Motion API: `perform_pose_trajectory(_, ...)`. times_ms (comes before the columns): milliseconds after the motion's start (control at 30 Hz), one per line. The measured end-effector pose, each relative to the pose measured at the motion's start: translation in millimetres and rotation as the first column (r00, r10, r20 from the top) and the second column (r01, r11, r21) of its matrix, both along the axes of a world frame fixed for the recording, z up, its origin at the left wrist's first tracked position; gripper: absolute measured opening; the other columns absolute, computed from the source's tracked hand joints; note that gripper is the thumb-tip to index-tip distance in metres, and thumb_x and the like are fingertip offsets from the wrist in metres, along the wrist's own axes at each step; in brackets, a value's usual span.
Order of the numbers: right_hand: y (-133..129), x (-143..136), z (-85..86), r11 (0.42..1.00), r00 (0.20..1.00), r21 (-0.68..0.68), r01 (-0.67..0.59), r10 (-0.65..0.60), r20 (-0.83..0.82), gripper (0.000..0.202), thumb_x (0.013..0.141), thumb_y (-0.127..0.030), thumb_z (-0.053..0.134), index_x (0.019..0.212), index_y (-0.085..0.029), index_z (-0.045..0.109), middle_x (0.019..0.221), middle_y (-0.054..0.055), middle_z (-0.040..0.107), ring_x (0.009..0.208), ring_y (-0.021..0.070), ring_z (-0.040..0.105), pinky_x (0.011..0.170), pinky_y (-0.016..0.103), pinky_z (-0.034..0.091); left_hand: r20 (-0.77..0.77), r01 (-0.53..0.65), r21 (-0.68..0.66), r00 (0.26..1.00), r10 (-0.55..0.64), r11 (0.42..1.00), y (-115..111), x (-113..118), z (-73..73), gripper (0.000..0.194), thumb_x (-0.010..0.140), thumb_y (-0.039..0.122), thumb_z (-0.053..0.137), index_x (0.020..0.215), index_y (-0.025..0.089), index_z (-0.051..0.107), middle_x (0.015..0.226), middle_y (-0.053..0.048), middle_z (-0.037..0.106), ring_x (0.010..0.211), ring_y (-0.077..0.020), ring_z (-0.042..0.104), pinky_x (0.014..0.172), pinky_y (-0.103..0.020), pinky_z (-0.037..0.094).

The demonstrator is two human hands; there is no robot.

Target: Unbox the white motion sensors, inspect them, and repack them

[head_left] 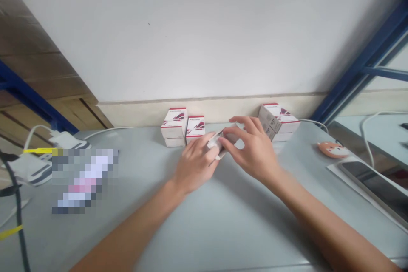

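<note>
A small whitish carton [214, 141] is held just above the middle of the table, tilted, with what looks like a loose flap at its near edge. My left hand [198, 162] is closed around its left side, the fingers covering much of it. My right hand [256, 146] pinches at the carton's upper right part with thumb and forefinger, its other fingers raised. Whatever may be inside the carton is hidden. Behind my left hand stand a white box with red trim [174, 121] and a similar box [195, 126]. Beyond my right hand are more such boxes [288, 122], stacked.
The grey table [204, 229] meets a white wall [204, 34]. On the left lie white power adapters [68, 139], cables and a blurred-out flat item [84, 180]. A dark-screened device [372, 185] and an orange animal-face item [333, 149] lie right. Blue frame bars [360, 63] flank the table.
</note>
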State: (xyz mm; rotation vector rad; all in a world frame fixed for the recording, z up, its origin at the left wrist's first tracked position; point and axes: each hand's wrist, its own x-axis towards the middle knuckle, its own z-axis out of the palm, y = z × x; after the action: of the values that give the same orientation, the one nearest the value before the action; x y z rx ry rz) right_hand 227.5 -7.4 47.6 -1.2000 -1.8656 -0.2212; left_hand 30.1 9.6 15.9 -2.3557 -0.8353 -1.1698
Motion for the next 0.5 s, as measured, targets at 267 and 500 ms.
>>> perform_pose_trajectory(267, 12, 8, -3.1, 0.974, 0.951, -0.218, -0.057, -0.014, -0.308, 0.008, 0.091, -0.032, 0.075, 0.085, -0.026, 0.076, 0.110, 0.007, 0.071, 0.111, 0.0294, 0.060, 0.102, 0.050, 0.048, 0.116, 0.249, -0.181, 0.966, -0.231, 0.951, 7, 7, -18.9, 0.065, 0.092, 0.008, 0.067, 0.147, 0.028, 0.037, 0.151, -0.017, 0.051, 0.140, -0.0267, 0.057, 0.109, -0.047, 0.054)
perform_pose_trajectory(500, 29, 25, -5.0, 0.982, 0.823, -0.164, -0.094, -0.016, -0.568, 0.015, 0.087, -0.038, 0.075, 0.086, -0.023, 0.073, 0.114, 0.007, 0.071, 0.107, 0.0251, 0.065, 0.099, 0.045, 0.050, 0.355, 0.242, -0.508, 0.933, -0.055, 0.827, 13, 15, -40.4, 0.087, 0.092, 0.019, 0.073, 0.161, 0.034, 0.024, 0.153, -0.015, 0.052, 0.130, -0.0281, 0.065, 0.102, -0.045, 0.058)
